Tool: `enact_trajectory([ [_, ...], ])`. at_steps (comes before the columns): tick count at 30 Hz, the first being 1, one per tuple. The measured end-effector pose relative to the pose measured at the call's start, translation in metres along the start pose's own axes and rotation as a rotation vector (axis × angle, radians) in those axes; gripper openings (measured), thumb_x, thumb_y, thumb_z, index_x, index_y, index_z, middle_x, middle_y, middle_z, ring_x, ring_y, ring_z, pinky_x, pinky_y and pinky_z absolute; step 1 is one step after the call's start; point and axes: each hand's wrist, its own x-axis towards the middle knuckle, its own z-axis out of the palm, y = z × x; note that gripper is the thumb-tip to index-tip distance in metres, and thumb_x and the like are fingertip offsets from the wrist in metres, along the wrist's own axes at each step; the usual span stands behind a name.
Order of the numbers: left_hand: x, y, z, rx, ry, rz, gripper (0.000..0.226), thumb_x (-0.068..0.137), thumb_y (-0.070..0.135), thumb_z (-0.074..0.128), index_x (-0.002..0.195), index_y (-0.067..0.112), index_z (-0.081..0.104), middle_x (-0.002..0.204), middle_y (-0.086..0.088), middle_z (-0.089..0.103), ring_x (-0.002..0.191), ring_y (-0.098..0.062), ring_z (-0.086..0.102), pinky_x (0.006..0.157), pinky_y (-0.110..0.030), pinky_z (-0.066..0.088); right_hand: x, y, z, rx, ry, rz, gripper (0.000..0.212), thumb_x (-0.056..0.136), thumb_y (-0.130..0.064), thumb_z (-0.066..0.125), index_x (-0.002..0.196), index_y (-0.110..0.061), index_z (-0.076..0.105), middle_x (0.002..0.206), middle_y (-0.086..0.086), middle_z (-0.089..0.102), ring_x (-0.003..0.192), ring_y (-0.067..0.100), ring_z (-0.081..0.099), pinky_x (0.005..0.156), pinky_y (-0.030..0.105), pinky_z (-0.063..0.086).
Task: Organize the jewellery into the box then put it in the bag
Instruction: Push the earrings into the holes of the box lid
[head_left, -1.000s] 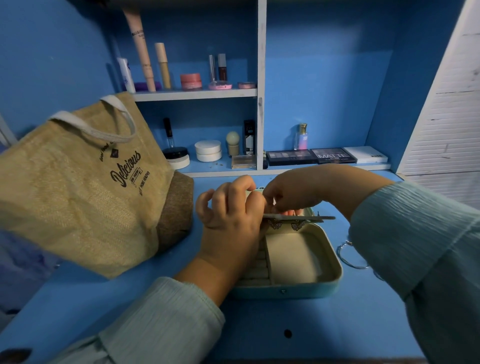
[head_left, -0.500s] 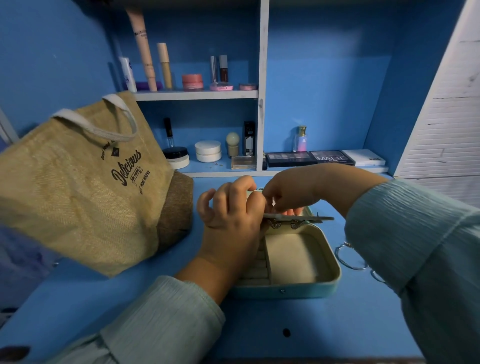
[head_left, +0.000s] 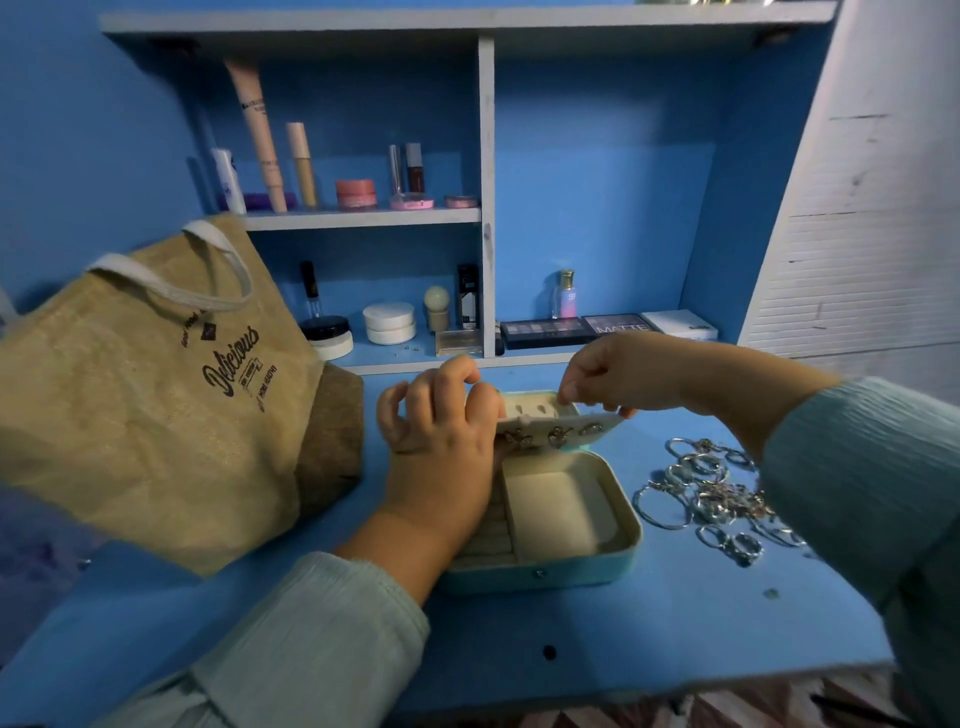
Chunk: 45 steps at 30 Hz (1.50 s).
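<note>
The jewellery box (head_left: 566, 525) is seen open on the blue desk (head_left: 649, 618). The left hand (head_left: 441, 431) is curled over the box's left rear corner, its fingers bent against the left end of a cream earring panel (head_left: 558, 431). The panel's upper edge is pinched by the right hand (head_left: 608, 376), thumb and fingertips closed on it. Earrings are seen pinned to the panel just below those fingertips. Loose rings and bangles (head_left: 711, 493) lie right of the box, under the right forearm. The jute bag (head_left: 150, 395) stands left of the left hand.

Open teal jewellery box (head_left: 540, 574) on desk, silver jewellery (head_left: 711, 499) heaped right, jute bag (head_left: 145, 405) left
</note>
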Motion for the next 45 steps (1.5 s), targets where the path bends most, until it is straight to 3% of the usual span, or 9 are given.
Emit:
enact_trajectory([
  [5,0.005,0.0,-0.005,-0.059,-0.052,-0.013,0.042,0.046,0.021,0.089,0.076,0.018,0.06,0.106,-0.005,0.036,0.089,-0.026,0.035,0.084,-0.042,0.024,-0.031,0.01,-0.003,0.129,0.007,0.13,0.022,0.095,-0.024,0.049,0.097,-0.012,0.067,0.077,0.004,0.056,0.063,0.016,0.056,0.056,0.021,0.052],
  [11,0.005,-0.005,-0.013,-0.134,-0.131,0.058,0.057,0.044,0.045,0.086,0.086,0.021,0.056,0.106,-0.004,0.036,0.09,-0.023,0.034,0.085,-0.041,0.022,-0.05,0.015,0.012,0.503,0.1,0.126,0.015,0.093,-0.01,0.054,0.098,-0.004,0.066,0.075,0.01,0.064,0.062,0.011,0.062,0.064,0.018,0.057],
  [15,0.001,-0.009,-0.02,-0.212,-0.179,0.113,0.055,0.068,0.075,0.044,0.097,0.028,0.043,0.106,0.0,0.036,0.091,-0.021,0.034,0.086,-0.038,0.022,-0.058,0.013,0.019,0.476,0.15,0.12,0.01,0.089,-0.009,0.059,0.094,-0.008,0.068,0.078,0.011,0.066,0.063,0.012,0.061,0.065,0.018,0.056],
  [17,-0.001,-0.008,-0.024,-0.262,-0.193,0.123,0.048,0.084,0.071,0.025,0.099,0.029,0.044,0.105,0.001,0.038,0.091,-0.02,0.035,0.086,-0.037,0.023,-0.061,0.014,0.021,0.448,0.178,0.121,0.008,0.088,-0.009,0.061,0.089,-0.011,0.068,0.077,0.01,0.067,0.064,0.012,0.061,0.065,0.019,0.055],
  [20,0.002,-0.004,-0.03,-0.339,-0.187,0.109,0.026,0.087,0.05,0.036,0.093,0.031,0.053,0.101,0.001,0.049,0.088,-0.018,0.038,0.085,-0.036,0.025,-0.066,0.016,0.023,0.421,0.193,0.128,0.007,0.086,-0.007,0.063,0.085,-0.013,0.068,0.077,0.007,0.068,0.067,0.012,0.062,0.069,0.023,0.055],
  [23,0.005,0.002,-0.036,-0.328,-0.226,0.118,0.025,0.082,0.041,0.041,0.079,0.031,0.064,0.094,0.002,0.057,0.086,-0.016,0.039,0.083,-0.035,0.024,-0.07,0.018,0.026,0.405,0.191,0.147,0.009,0.085,-0.006,0.063,0.083,-0.013,0.068,0.076,0.007,0.069,0.07,0.015,0.062,0.073,0.027,0.055],
  [29,0.004,0.006,-0.048,-0.334,-0.355,0.115,0.024,0.08,0.041,0.039,0.076,0.033,0.062,0.092,0.006,0.056,0.082,-0.02,0.056,0.083,-0.035,0.023,-0.074,0.02,0.031,0.469,0.172,0.167,0.012,0.088,-0.006,0.06,0.086,-0.008,0.071,0.075,0.008,0.068,0.071,0.017,0.06,0.073,0.025,0.055],
  [40,0.001,0.027,-0.053,-0.41,-0.383,0.126,0.023,0.075,0.046,0.042,0.081,0.034,0.061,0.093,0.007,0.054,0.087,-0.014,0.041,0.083,-0.033,0.022,-0.086,0.023,0.026,0.564,0.147,0.19,0.012,0.091,-0.006,0.057,0.094,-0.002,0.068,0.077,0.008,0.067,0.064,0.012,0.062,0.07,0.022,0.056],
  [45,0.009,0.064,-0.057,-0.48,-0.415,0.19,0.024,0.075,0.043,0.041,0.074,0.034,0.063,0.089,0.009,0.056,0.086,-0.014,0.049,0.084,-0.033,0.023,-0.105,0.043,0.015,0.412,0.176,0.231,0.009,0.088,-0.011,0.062,0.084,-0.011,0.07,0.08,0.008,0.069,0.069,0.015,0.062,0.062,0.019,0.053],
])
